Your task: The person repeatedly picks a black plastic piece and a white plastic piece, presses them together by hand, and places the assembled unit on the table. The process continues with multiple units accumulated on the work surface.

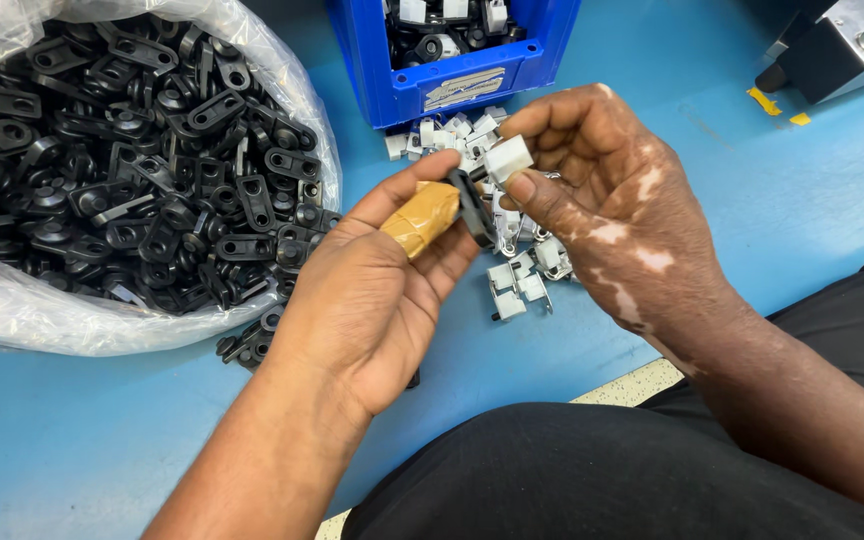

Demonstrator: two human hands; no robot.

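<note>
Two parts meet: the left hand (372,290) grips a black bracket (474,208), the right hand (602,190) pinches a white clip (507,158). Joining seems underway; seating the clip calls for careful alignment.

black plastic bracket (474,208) | upright, pinched at fingertips | white clip (507,158) | square, held just above bracket

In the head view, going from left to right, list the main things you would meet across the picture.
Clear bag of black plastic parts → left hand → small black part held between both hands → right hand → grey machine with a green button.
</note>
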